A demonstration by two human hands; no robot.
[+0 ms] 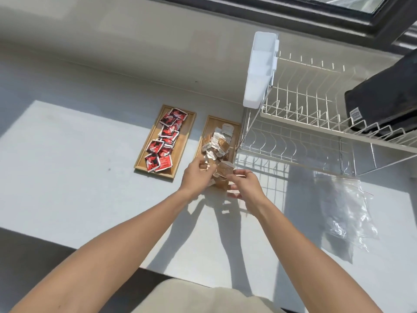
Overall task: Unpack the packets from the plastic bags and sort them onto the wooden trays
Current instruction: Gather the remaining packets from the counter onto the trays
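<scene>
Two wooden trays lie side by side on the pale counter. The left tray holds several red packets in a loose row. The right tray holds a heap of brown and white packets. Both hands meet over the near end of the right tray. My left hand has its fingers closed among the brown packets. My right hand pinches a brown packet by its edge. An empty clear plastic bag lies flat on the counter to the right.
A white wire dish rack stands right beside the right tray, with a white plastic cutlery holder on its corner and a black object in its upper tier. A wall and window frame run behind. The counter's front edge is near my body.
</scene>
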